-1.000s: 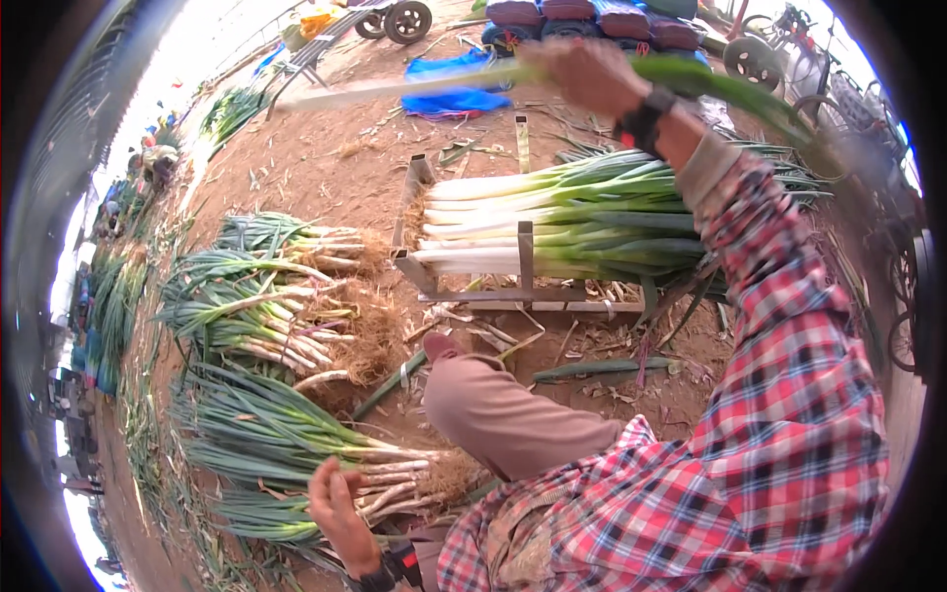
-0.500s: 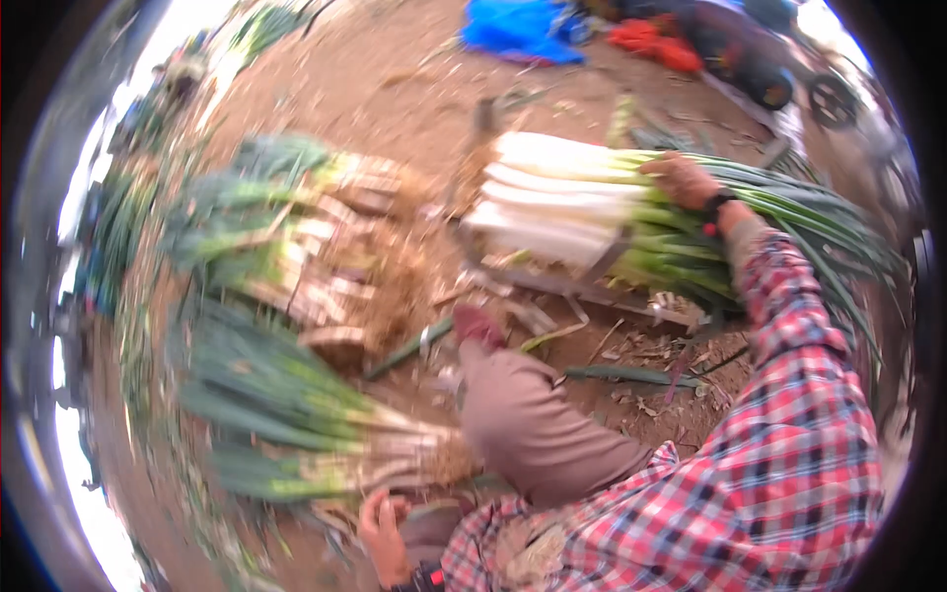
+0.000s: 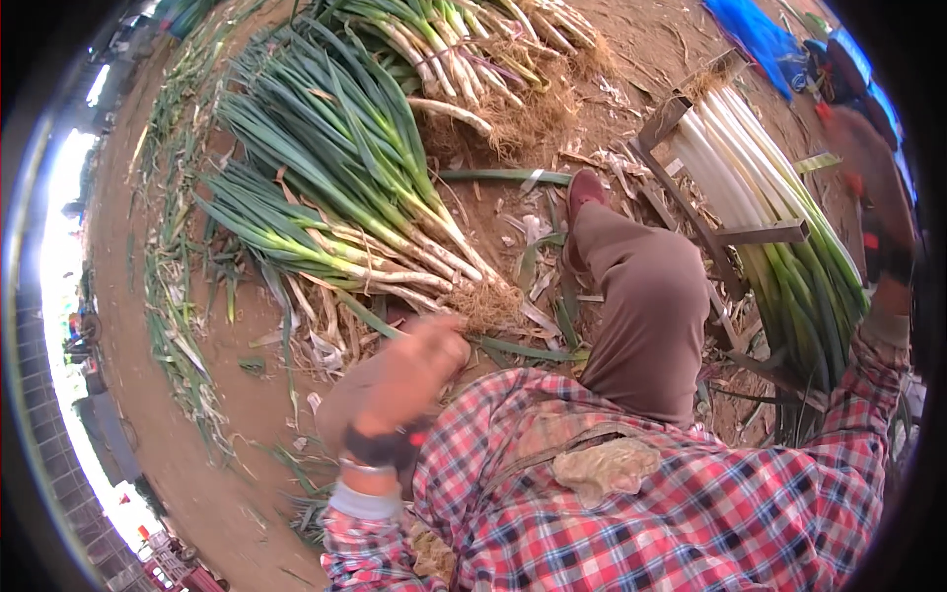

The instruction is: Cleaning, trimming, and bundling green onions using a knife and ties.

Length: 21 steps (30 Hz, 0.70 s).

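Note:
A pile of large green onions (image 3: 370, 187) with dark green leaves and pale stalks lies on the soil to my left, roots toward me. My left hand (image 3: 419, 365), smeared by motion, is by the root ends; whether it touches them is unclear. Clean white-stalked green onions (image 3: 755, 163) lie together in a low wooden rack (image 3: 730, 266) to my right. Past the rack's right side is my right hand (image 3: 868, 163), also blurred. Its fingers cannot be made out, and I see nothing plainly held in it.
More untrimmed green onions (image 3: 464, 49) lie at the far middle. My bent leg (image 3: 641, 306) stands between the pile and the rack. Stripped leaves and husks (image 3: 538, 232) litter the soil. A blue sheet (image 3: 755, 39) lies at the far right.
My right hand has left the green onions in the rack and moved out to the right. My left hand has come up beside the pile's roots. The view has turned.

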Motion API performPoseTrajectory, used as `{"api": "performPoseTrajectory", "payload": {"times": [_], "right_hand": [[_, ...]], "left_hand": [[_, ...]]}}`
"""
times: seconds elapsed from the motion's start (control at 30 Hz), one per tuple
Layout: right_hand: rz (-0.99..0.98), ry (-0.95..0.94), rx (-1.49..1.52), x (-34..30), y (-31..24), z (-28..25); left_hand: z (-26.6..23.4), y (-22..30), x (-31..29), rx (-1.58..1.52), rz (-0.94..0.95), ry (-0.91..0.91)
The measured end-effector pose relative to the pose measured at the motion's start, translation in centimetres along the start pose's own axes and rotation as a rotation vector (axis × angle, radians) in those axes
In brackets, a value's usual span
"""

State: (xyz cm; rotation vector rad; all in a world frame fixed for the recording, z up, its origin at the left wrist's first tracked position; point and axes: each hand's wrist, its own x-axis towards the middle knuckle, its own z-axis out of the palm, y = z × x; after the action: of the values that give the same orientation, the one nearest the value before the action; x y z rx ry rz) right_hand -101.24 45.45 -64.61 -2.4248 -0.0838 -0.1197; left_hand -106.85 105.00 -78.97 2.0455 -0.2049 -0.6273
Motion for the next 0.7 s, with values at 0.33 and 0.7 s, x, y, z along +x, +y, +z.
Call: {"api": "performPoseTrajectory", "payload": {"times": [0.33, 0.7], "right_hand": [[-0.17, -0.746, 0.06, 11.6, -16.3, 44.5], [0.202, -0.634, 0.083, -4.9, -16.9, 67.7]], "left_hand": [[-11.7, -7.4, -0.7, -1.195, 0.17, 0.988], [-13.7, -6.5, -1.0, -1.508, 0.167, 0.748]]}}
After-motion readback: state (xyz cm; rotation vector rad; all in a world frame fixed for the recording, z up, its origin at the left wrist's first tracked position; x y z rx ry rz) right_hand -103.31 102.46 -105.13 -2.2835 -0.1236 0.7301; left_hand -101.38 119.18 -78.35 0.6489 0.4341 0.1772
